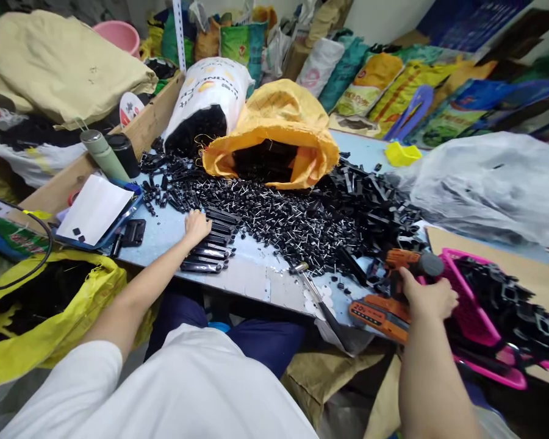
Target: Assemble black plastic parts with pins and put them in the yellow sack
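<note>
My right hand (429, 299) is closed around the handle of an orange cordless drill (380, 314), which lies at the right of the bench by its front edge. My left hand (197, 227) is curled at the left end of a row of long black plastic parts (205, 251). Its fingertips are hidden, so I cannot make out what they hold. Beyond the row spreads a heap of small black pieces and screws (283, 222). Between my hands, a hammer-like tool (318, 299) with a dark handle lies across the bench edge.
An open orange sack (274, 131) and a white sack (205, 91) lie behind the heap. A pink basket (471, 299) with black parts stands at the right. On the left are a blue tray (130, 204), a green bottle (103, 152) and a yellow sack (114, 283).
</note>
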A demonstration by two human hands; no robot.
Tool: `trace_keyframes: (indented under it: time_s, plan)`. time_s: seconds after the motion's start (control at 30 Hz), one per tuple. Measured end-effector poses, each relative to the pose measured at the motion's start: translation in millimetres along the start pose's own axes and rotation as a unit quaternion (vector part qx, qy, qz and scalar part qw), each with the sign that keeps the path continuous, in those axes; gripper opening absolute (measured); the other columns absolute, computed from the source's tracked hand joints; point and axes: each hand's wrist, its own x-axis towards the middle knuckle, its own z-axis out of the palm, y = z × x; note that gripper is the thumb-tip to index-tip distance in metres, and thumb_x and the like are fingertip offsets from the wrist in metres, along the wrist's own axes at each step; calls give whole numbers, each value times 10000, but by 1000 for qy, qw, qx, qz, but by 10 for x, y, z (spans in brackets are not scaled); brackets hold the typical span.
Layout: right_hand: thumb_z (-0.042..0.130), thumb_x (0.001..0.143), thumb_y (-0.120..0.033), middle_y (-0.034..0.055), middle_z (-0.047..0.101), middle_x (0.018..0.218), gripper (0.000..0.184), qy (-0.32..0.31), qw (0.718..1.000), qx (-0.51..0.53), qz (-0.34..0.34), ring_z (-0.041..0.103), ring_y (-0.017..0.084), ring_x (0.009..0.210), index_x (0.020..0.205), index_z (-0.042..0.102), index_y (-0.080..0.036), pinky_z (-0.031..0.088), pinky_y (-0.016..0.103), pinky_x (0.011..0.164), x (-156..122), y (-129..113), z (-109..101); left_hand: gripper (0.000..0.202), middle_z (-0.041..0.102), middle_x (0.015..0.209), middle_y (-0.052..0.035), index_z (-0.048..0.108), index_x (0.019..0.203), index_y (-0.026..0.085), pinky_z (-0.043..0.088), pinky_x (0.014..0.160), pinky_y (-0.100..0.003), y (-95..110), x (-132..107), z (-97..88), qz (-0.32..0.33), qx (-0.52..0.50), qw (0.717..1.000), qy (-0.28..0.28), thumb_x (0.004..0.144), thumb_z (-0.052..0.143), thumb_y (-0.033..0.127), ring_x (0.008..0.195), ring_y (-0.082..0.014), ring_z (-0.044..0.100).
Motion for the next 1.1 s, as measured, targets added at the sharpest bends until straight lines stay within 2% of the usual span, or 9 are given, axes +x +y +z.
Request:
trace_keyframes:
  time_s: [0.1,0.23,0.33,0.5,0.63,0.73,0.87,1.0,1.1]
  plan:
    - [755,620,-448,356,495,1139,735,56,998,21,32,439,411,1153,1248,546,-128,362,558,812,-159,-166,-153,288,582,1119,-231,656,964,66,362,906,-455,182,412,-10,-87,34,991,-97,754,611,258,1133,-359,461]
    - [598,757,-504,274,574,1058,571,50,982,86,-161,489,355,1091,1155,591,-96,355,506,912,-446,-678,-223,319,635,1029,-223,663,939,69,414,831,-436,309,626,-58,-109,13,982,-155,665,689,230,1024,-363,557]
    - [507,826,-478,190,608,1048,482,-17,946,161,-281,532,289,1023,1119,590,-104,392,455,914,-777,-1288,-60,342,631,1052,-199,649,977,91,431,822,-405,173,603,-235,-92,-10,989,-112,739,626,336,1015,-338,570]
    - [473,879,-372,115,612,1087,338,-250,826,210,-460,538,216,1035,1105,589,-150,421,350,927,-1587,-2678,442,494,551,1167,-205,530,1159,101,399,905,-432,-276,138,-509,-91,-63,988,105,812,542,453,1123,-336,489]
    - [500,853,-233,135,569,1164,364,-362,734,84,-569,495,225,1116,1205,533,-148,401,315,945,-2091,-3636,799,459,612,985,-105,538,1124,144,448,807,-339,-427,-713,-388,-101,-260,960,18,797,564,465,894,-225,586]
    - [559,790,-166,135,596,1138,401,-412,692,21,-592,548,221,1054,1190,549,-136,417,289,901,-2198,-4023,951,453,622,838,-54,583,972,151,455,658,-278,-404,-1418,-210,-148,-461,861,-158,743,596,542,732,-170,597]
    - [649,715,-205,80,650,1049,419,-447,656,20,-608,597,196,958,1128,598,-153,438,250,835,-2024,-4209,1004,499,626,820,-41,557,909,176,458,580,-256,-367,-2019,-52,-291,-615,664,-311,652,675,587,686,-161,622]
    - [767,597,-436,122,593,1185,765,-586,623,63,-514,582,217,1001,1252,517,-130,444,286,876,-1958,-4221,971,472,635,790,-70,541,877,188,512,641,-320,-341,-2136,108,-400,-685,523,-313,647,694,570,697,-196,645]
    - [781,535,-538,153,533,1270,931,-660,608,89,-433,543,250,1083,1305,469,-118,411,326,951,-2175,-4117,915,436,637,909,-110,555,892,189,527,753,-342,-249,-2082,241,-426,-725,495,-220,667,695,534,830,-214,653]
